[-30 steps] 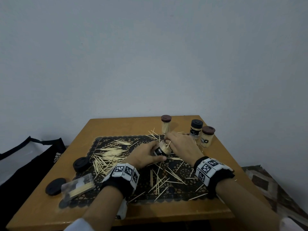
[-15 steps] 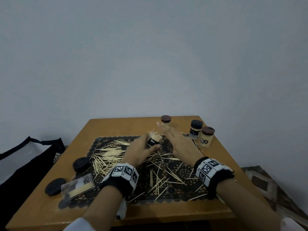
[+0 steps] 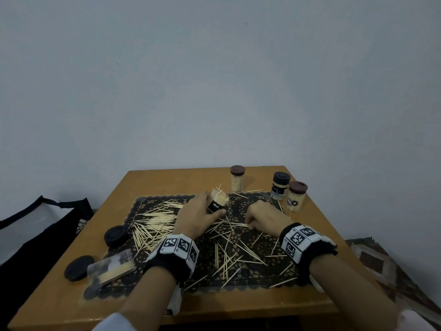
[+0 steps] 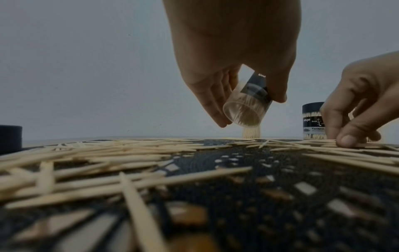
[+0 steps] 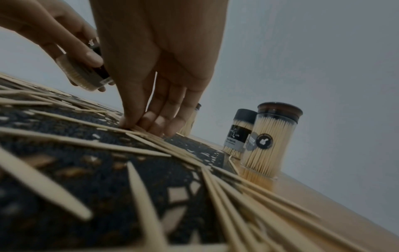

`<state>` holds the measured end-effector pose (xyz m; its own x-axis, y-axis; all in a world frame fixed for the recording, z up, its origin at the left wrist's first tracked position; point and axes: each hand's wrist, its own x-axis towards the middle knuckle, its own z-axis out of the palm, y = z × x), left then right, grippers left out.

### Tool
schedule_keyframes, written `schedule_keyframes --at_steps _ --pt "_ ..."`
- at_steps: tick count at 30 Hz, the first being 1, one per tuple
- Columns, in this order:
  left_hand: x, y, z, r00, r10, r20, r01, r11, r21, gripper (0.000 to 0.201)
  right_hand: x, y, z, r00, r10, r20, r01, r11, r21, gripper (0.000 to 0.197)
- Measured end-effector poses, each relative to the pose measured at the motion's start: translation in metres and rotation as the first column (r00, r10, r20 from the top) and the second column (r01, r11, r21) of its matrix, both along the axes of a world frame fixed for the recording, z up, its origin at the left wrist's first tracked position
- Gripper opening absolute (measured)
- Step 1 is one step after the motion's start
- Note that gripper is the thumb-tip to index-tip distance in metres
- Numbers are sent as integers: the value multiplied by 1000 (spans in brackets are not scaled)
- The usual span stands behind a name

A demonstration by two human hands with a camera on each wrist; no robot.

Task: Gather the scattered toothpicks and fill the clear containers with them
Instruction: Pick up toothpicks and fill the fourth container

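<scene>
Loose toothpicks (image 3: 155,220) lie scattered over a black lace mat (image 3: 260,275), with more in the middle (image 3: 226,256). My left hand (image 3: 211,206) grips a clear container (image 3: 217,202) with a black label, tilted, its open mouth bristling with toothpicks. The left wrist view shows that container (image 4: 246,110) raised off the mat between thumb and fingers. My right hand (image 3: 249,224) is down on the mat just right of it. Its thumb and fingertips (image 5: 149,122) pinch a few toothpicks (image 5: 151,134) lying flat.
Three lidded, filled containers stand at the back right: brown lid (image 3: 237,179), black lid (image 3: 279,189), brown lid (image 3: 296,197). Two black lids (image 3: 115,236) (image 3: 80,268) and a flat clear box (image 3: 111,266) lie at the left. A black bag (image 3: 47,235) sits beside the wooden table (image 3: 238,304).
My left hand lifted the container and tipped it more upright. My right hand left the container's mouth and dropped back to the toothpicks on the mat.
</scene>
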<state>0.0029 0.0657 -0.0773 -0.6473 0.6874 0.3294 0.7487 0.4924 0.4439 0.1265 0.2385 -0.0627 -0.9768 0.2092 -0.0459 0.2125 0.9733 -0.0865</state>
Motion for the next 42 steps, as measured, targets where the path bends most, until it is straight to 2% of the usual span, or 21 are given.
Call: schedule_keyframes --at_steps 2,5,9,11,17,20,24,28,33,36,42 --pt "0 0 0 1000 2 -2 -2 1000 -9 42 2 1 1 1000 -12 -28 13 999 32 8" --pt "-1 0 -2 1000 9 4 -9 1000 -16 44 7 2 3 997 22 -68 -15 995 102 11" --pt "-3 1 -3 1000 10 6 -10 999 -33 45 10 3 -1 999 46 1 -45 995 85 6" --pt "-2 1 -3 1000 16 0 -16 998 -58 44 9 3 -2 998 64 -14 -62 993 97 5" --pt "-3 -4 -3 988 138 -63 -143 987 -73 53 8 1 -1 952 90 -294 -16 970 245 10" --pt "-1 -4 0 988 143 -63 -148 985 -86 56 7 -1 -3 911 88 -403 31 960 280 14" --pt "-1 -3 1 996 83 -42 -87 990 -108 55 5 -1 -5 879 113 -463 30 956 291 14" --pt "1 0 1 999 -53 -12 50 989 -140 59 5 -3 -4 835 165 -526 -12 959 282 11" --pt "4 4 3 975 -192 108 205 970 -132 61 6 -7 1 771 316 -553 -155 935 318 6" --pt "6 5 2 956 -246 160 267 955 -130 57 7 -8 2 730 366 -577 -229 927 297 19" --pt "7 6 2 943 -272 193 299 946 -127 60 5 -12 1 704 373 -604 -238 926 294 42"
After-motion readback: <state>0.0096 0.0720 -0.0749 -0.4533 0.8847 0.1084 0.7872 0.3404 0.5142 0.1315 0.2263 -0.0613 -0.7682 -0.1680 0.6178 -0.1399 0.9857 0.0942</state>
